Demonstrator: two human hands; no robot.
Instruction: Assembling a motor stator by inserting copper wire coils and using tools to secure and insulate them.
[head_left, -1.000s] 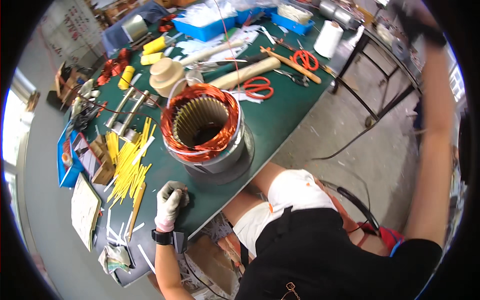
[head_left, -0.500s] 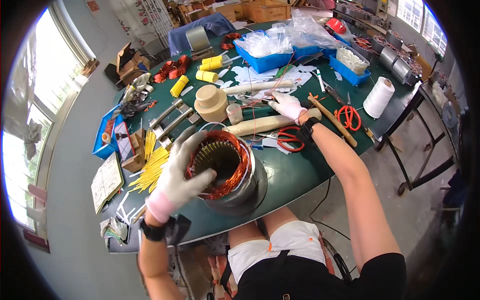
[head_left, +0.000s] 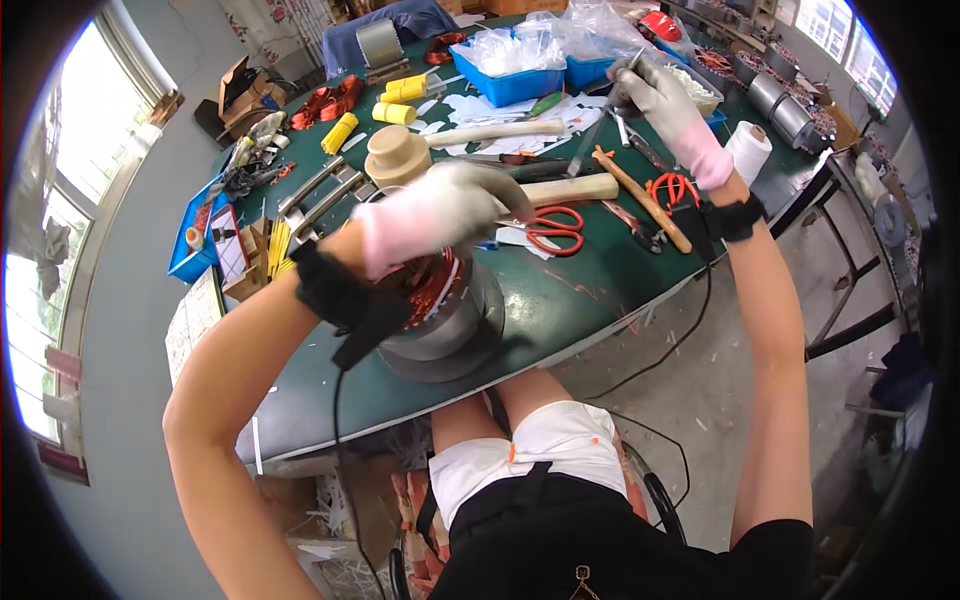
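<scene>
My left hand (head_left: pixel 445 205), in a white glove with a pink cuff, is smeared by motion above a motor stator (head_left: pixel 455 325). Its fingers point right, and what they hold, if anything, is not clear. Copper windings (head_left: pixel 432 285) show in the stator's bore, partly hidden by my left wrist. My right hand (head_left: pixel 655 95), gloved too, is raised over the far right of the table. Its fingers are closed on a slim dark tool (head_left: pixel 590 145) that slants down to the left; its exact kind is blurred. Red-handled scissors (head_left: pixel 555 230) lie right of my left hand.
Wooden mallets (head_left: pixel 395 155), a wooden stick (head_left: pixel 640 195) and more red-handled scissors (head_left: pixel 675 187) lie around. Behind are blue bins (head_left: pixel 510 85) of plastic bags and yellow rolls (head_left: pixel 340 133). A white thread spool (head_left: pixel 748 150) stands at right. A cable (head_left: pixel 690 330) hangs from my right wrist.
My left hand has swung right and forward from the stator's rim. Lifted off the table, my right hand has moved farther away and right, now with the slim dark tool.
</scene>
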